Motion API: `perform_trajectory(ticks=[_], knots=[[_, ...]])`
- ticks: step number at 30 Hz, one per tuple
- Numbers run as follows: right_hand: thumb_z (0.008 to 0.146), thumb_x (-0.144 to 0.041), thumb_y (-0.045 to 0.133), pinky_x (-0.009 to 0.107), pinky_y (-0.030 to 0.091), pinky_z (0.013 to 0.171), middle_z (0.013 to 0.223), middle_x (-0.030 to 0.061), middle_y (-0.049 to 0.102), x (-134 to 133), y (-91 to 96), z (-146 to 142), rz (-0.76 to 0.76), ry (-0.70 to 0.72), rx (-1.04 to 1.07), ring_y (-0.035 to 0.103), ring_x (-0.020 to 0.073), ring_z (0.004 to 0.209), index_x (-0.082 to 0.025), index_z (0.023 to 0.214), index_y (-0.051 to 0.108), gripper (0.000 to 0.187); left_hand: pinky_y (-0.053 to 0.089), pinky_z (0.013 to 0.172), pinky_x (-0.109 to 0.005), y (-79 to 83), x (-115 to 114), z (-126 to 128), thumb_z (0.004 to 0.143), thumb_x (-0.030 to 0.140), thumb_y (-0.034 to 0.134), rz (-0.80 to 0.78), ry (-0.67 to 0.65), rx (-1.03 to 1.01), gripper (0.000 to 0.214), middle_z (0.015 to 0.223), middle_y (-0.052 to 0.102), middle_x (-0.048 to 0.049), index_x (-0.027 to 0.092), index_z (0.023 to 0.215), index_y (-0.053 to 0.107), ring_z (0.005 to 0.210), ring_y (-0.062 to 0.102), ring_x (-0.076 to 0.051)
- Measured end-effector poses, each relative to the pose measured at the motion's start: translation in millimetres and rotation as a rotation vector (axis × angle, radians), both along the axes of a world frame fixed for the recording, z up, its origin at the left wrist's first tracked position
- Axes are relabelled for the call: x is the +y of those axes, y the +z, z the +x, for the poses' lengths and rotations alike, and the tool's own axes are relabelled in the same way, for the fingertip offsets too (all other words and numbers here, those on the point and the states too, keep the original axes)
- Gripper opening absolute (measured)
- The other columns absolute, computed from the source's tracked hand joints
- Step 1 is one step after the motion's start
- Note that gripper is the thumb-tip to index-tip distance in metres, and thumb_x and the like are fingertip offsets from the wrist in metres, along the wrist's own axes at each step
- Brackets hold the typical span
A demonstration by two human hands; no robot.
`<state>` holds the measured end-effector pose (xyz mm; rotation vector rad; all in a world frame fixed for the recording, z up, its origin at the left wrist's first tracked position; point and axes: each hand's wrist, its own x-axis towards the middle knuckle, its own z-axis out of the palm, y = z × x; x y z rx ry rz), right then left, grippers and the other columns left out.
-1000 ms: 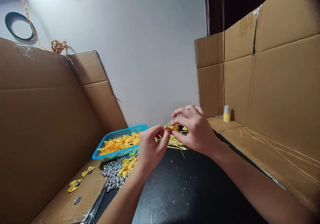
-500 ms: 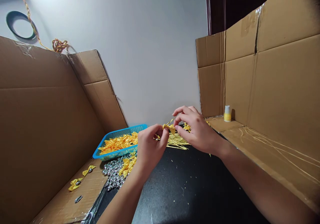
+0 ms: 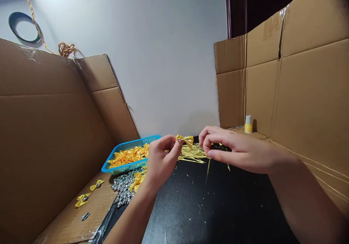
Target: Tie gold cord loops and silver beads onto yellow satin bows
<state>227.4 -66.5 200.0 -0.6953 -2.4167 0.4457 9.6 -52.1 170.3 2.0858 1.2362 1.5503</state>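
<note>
My left hand [image 3: 165, 157] is closed, pinching a small yellow ribbon bow [image 3: 185, 140] by its left loop between thumb and forefinger. To its right, my right hand [image 3: 231, 147] is apart from the bow, fingers curled toward the thumb. A thin yellow strand [image 3: 208, 169] hangs from its fingertips, slightly blurred. Below and behind the bow lies a bundle of thin gold strips [image 3: 191, 153] on the black tabletop [image 3: 191, 207].
Left of my hands, a blue basket [image 3: 109, 158] holds many yellow bows. In front of it lie silver beads [image 3: 124, 189] and loose yellow bows [image 3: 138, 180]. Two beaded bows [image 3: 81, 200] rest on cardboard. A thread spool [image 3: 248, 124] stands right, by cardboard walls [image 3: 308, 80].
My right hand has drawn away to the right from the bow, with a thin strand trailing down below its fingers. The left hand still holds the bow, now more fully visible.
</note>
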Motion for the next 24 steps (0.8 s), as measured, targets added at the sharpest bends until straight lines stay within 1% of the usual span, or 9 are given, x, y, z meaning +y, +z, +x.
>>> perform_trajectory(ticks=[5,8,11,14,17,19,21,23,24], knots=[[0.093,-0.025,0.045,0.025,0.046,0.074,0.092,0.0022,0.063,-5,4.9,7,-0.082,0.143,-0.075,0.058,0.0144,0.083,-0.022,0.085,0.058,0.016,0.026,0.043,-0.021,-1.0,7,-2,0.082,0.038,0.056,-0.012,0.0,-0.032,0.036,0.047,0.045,0.0034,0.016,0.053,0.052,0.045,0.035,-0.008],[0.091,-0.02,0.046,0.025,0.047,0.075,0.093,0.0026,0.064,-8,5.7,6,-0.112,0.211,-0.104,0.059,0.0151,0.084,-0.022,0.088,0.06,0.014,0.026,0.043,-0.021,-1.5,13,-4,0.081,0.04,0.056,-0.019,0.028,-0.059,0.036,0.047,0.047,0.0029,0.016,0.054,0.054,0.044,0.036,-0.008],[0.09,-0.016,0.047,0.026,0.046,0.076,0.094,0.0027,0.065,-9,5.7,3,-0.146,0.242,-0.134,0.059,0.0157,0.086,-0.022,0.091,0.061,0.015,0.023,0.042,-0.021,-1.8,17,-5,0.08,0.041,0.057,-0.014,0.055,-0.083,0.038,0.044,0.043,0.0042,0.016,0.051,0.053,0.042,0.032,-0.007],[0.089,-0.014,0.048,0.026,0.046,0.076,0.09,0.0022,0.065,-8,3.9,-3,-0.149,0.235,-0.119,0.058,0.0156,0.083,-0.021,0.089,0.061,0.015,0.023,0.042,-0.02,-2.5,22,-5,0.079,0.041,0.058,-0.013,0.065,-0.105,0.038,0.043,0.041,0.0048,0.015,0.051,0.052,0.042,0.031,-0.007],[0.085,-0.011,0.05,0.026,0.046,0.073,0.084,0.0013,0.064,-7,-0.4,-11,-0.115,0.205,-0.042,0.057,0.0143,0.079,-0.02,0.083,0.06,0.013,0.024,0.043,-0.02,-3.8,25,-6,0.078,0.041,0.059,-0.023,0.053,-0.136,0.038,0.044,0.044,0.0042,0.015,0.05,0.053,0.042,0.033,-0.007],[0.08,-0.008,0.052,0.023,0.045,0.065,0.077,-0.0001,0.061,-8,-4.4,-17,-0.102,0.161,0.046,0.055,0.0121,0.07,-0.019,0.078,0.058,0.012,0.025,0.044,-0.02,-5.0,27,-6,0.078,0.041,0.06,-0.039,0.032,-0.165,0.039,0.045,0.047,0.0037,0.015,0.05,0.053,0.043,0.035,-0.007],[0.074,-0.006,0.054,0.02,0.042,0.053,0.068,-0.0023,0.057,-9,-8.6,-23,-0.084,0.102,0.152,0.051,0.0093,0.058,-0.018,0.073,0.056,0.013,0.029,0.046,-0.02,-6.5,28,-7,0.078,0.041,0.06,-0.056,-0.006,-0.205,0.037,0.046,0.05,0.0029,0.014,0.052,0.055,0.045,0.04,-0.008],[0.07,-0.004,0.055,0.019,0.039,0.047,0.062,-0.0039,0.054,-9,-12.3,-29,-0.023,0.04,0.259,0.047,0.0075,0.052,-0.018,0.069,0.054,0.014,0.033,0.05,-0.02,-7.9,29,-7,0.078,0.039,0.061,-0.071,-0.046,-0.24,0.035,0.049,0.054,0.002,0.014,0.054,0.058,0.048,0.044,-0.009],[0.069,-0.003,0.055,0.018,0.04,0.047,0.061,-0.0041,0.054,-8,-14.0,-32,0.026,0.015,0.31,0.048,0.0072,0.051,-0.018,0.068,0.054,0.014,0.034,0.051,-0.02,-8.6,29,-6,0.078,0.038,0.061,-0.075,-0.062,-0.259,0.034,0.05,0.055,0.0017,0.014,0.054,0.059,0.049,0.045,-0.009]])
